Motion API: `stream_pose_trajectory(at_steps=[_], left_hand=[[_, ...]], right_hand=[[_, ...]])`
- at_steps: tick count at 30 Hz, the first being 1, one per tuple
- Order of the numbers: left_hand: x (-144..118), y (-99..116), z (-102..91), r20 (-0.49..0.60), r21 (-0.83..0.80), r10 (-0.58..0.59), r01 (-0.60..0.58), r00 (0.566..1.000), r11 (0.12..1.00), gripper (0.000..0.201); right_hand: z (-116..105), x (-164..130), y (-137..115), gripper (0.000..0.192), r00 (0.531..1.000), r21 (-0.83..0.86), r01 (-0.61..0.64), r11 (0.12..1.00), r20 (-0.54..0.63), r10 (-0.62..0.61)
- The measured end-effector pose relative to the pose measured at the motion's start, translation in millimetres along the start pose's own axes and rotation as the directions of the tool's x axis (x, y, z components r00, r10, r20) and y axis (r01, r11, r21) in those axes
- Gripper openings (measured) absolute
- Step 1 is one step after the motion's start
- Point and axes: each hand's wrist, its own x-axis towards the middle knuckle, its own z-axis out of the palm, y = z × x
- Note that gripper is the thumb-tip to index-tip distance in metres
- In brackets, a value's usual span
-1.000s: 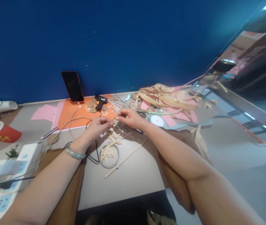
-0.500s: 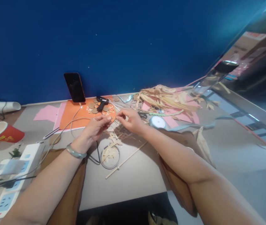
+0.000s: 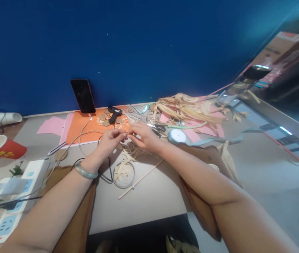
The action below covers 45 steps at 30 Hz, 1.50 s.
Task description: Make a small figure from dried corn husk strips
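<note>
My left hand and my right hand meet fingertip to fingertip over the table, both pinched closed. Whatever sits between the fingers is too small and too hidden to name. Beneath them lies a heap of pale cut strips. Just behind the hands, a black glue gun rests on an orange sheet among round wooden slices. Close to my right hand are scissors, partly covered, and a white ribbon spool. Nearer to me, a grey ring encloses more pale scraps, beside a thin wooden stick.
A phone leans on the blue wall, its cable crossing the table. Dried husks lie on pink paper at the back right. A red paper cup and power strip stand left; a dark-lidded bottle stands right.
My fingertips have drawn closer together, and the small yellowish bit seen between them earlier is now hidden. The view has shifted slightly.
</note>
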Motion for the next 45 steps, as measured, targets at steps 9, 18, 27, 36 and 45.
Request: stream_pose_trajectory(at_steps=[9,18,27,36,45], left_hand=[[-2.5,1.9,1.9,0.026,0.028,-0.032,0.031,0.999,0.999,0.026],[-0.1,3.1,0.7,-0.019,-0.267,-0.109,0.100,0.994,0.958,0.023],[-2.0,1.3,-1.7,-0.056,-0.005,-0.004,0.004,0.998,1.000,0.026],[-2.7,3.8,1.7,0.014,0.041,-0.035,0.034,0.999,0.999,0.026],[-1.0,6.7,1.1,-0.036,-0.144,-0.094,0.088,0.995,0.986,0.033]], right_hand=[[-2.9,1.3,-1.9,0.013,0.974,0.310,-0.185,0.933,-0.066,0.215],[-3.7,0.0,3.5,0.012,0.987,0.096,-0.128,0.987,-0.086,0.136],[-0.6,-1.3,-4.7,0.014,0.995,-0.086,0.091,0.992,0.036,-0.088],[-6.3,3.0,-3.7,0.016,0.975,0.333,-0.188,0.924,-0.050,0.216],[-14.7,4.1,-6.1,0.017,0.968,0.391,-0.234,0.890,0.006,0.252]])
